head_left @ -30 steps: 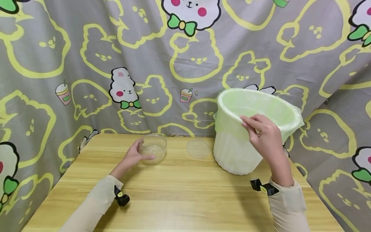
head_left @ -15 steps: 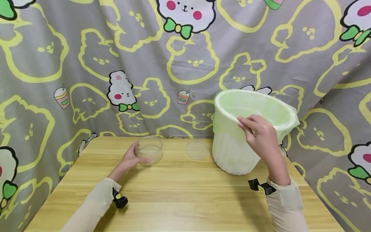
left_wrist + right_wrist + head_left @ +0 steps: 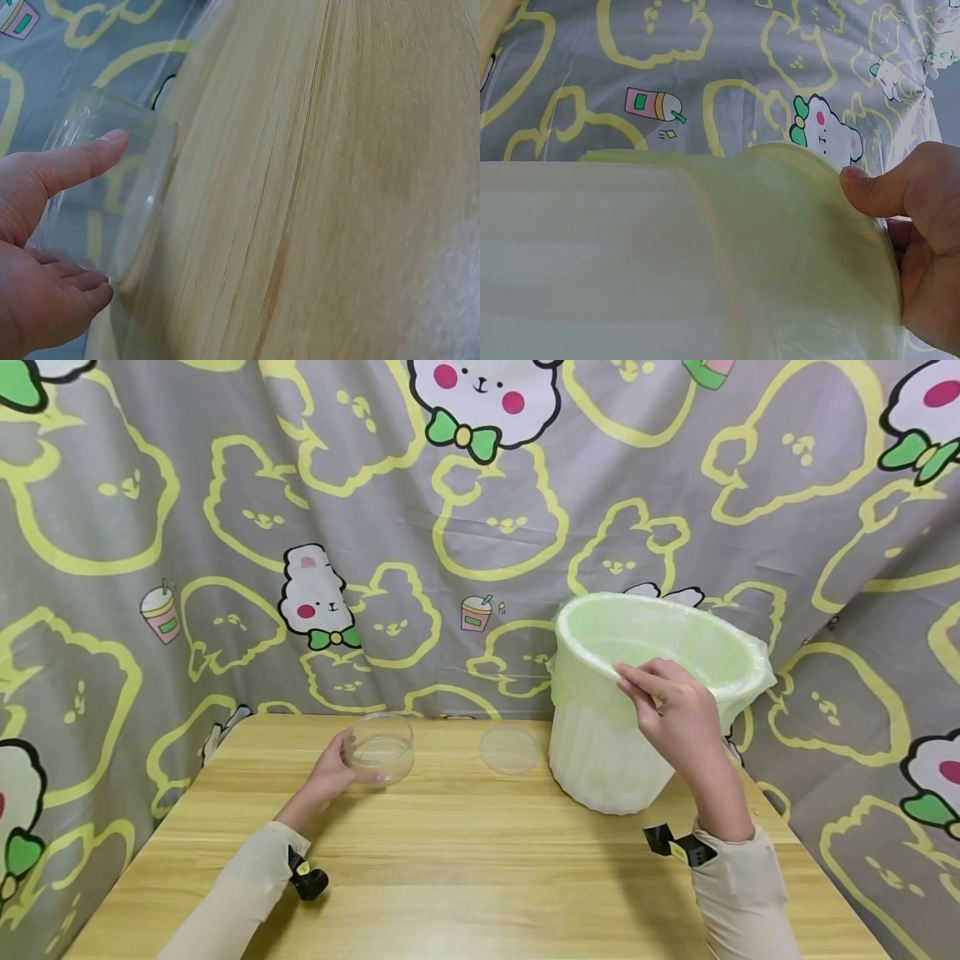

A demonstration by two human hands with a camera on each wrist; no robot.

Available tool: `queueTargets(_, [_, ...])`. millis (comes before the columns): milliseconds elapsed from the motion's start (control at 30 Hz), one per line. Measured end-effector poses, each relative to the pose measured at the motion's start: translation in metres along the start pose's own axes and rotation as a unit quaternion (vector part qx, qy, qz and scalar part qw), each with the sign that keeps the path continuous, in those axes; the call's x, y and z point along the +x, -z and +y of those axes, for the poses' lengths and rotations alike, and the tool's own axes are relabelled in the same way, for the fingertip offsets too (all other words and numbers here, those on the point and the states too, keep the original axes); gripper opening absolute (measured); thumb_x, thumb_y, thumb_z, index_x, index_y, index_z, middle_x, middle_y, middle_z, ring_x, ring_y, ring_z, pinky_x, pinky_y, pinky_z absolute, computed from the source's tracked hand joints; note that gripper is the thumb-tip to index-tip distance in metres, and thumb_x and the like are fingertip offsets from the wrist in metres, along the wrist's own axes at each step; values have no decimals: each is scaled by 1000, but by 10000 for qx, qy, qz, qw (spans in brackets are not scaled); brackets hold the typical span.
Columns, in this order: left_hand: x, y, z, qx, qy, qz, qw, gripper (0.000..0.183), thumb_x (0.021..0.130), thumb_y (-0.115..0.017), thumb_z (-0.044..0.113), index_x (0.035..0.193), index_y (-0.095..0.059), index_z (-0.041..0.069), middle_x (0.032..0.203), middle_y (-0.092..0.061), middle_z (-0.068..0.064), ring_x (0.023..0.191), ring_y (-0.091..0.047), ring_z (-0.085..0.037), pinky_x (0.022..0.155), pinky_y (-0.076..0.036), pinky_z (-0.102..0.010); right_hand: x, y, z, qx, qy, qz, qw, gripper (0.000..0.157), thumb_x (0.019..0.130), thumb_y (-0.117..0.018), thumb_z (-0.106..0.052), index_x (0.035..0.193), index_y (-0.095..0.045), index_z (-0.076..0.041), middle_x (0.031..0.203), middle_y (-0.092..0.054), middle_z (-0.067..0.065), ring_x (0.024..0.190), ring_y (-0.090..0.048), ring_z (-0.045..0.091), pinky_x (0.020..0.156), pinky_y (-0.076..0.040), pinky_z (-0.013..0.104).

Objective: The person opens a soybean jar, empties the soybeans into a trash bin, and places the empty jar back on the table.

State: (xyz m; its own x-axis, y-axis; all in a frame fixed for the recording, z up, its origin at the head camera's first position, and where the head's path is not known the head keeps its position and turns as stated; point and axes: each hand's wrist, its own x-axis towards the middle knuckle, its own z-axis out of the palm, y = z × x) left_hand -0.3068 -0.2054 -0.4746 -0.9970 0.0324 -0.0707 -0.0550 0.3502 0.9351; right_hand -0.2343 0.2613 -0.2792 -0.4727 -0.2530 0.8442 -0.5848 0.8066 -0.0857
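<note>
My left hand (image 3: 333, 770) grips a clear round plastic container (image 3: 392, 750) near the back left of the table. In the left wrist view, its thumb lies across the side of the container (image 3: 109, 214), and the other fingers curl beneath and behind. At the right stands a white trash bin (image 3: 600, 760) lined with a pale green bag (image 3: 660, 639) folded over its rim. My right hand (image 3: 681, 708) pinches the bin's near rim over the bag. Seen from the right wrist, the thumb presses the bag (image 3: 802, 232) and the other fingers are partly hidden.
A flat clear round lid (image 3: 509, 750) lies on the wooden table (image 3: 450, 877) between container and bin. Behind the table's back edge hangs a grey patterned curtain (image 3: 405, 527). A small black camera is strapped to each wrist.
My left hand has shifted a little to the left, carrying the clear container with it, farther from the lid. The right hand stays at the bin's rim, and the bin has not moved.
</note>
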Motion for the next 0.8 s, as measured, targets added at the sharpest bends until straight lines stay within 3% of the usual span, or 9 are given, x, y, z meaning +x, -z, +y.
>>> queueTargets(300, [-3, 1, 5, 9, -33, -58, 10000, 125, 75, -89, 9, 163, -1, 2, 166, -14, -29, 153, -16, -48, 126, -21, -56, 0, 1, 1, 21, -20, 9, 10000, 25, 86, -78, 1, 109, -80, -5, 80, -69, 8, 65, -49, 14, 60, -31, 20])
queueTargets(467, [-5, 3, 13, 5, -125, -27, 9999, 132, 77, -90, 18, 163, 10, 7, 169, -1, -26, 156, -5, -47, 127, -13, -60, 1, 3, 3, -60, -51, -141, 9999, 24, 87, -76, 1, 111, -79, -3, 80, -68, 8, 65, -48, 14, 59, -32, 21])
queueTargets(633, [-11, 6, 31, 485, -461, 487, 9966, 132, 80, -87, 39, 164, 12, 15, 171, 3, -21, 156, -3, -48, 123, -15, -68, 3, 4, 3, 176, -251, -266, 9992, 28, 90, -75, -2, 118, -76, -5, 89, -69, 10, 74, -56, 19, 64, -38, 25])
queueTargets(800, [-17, -1, 63, 819, -1158, 1139, 9833, 115, 85, -81, 48, 166, -3, 22, 172, -8, -14, 157, -11, -43, 121, -18, -70, 9, -6, -8, 1235, -145, 412, 9914, 43, 85, -77, 3, 126, -72, -5, 115, -70, 20, 110, -63, 35, 98, -46, 23])
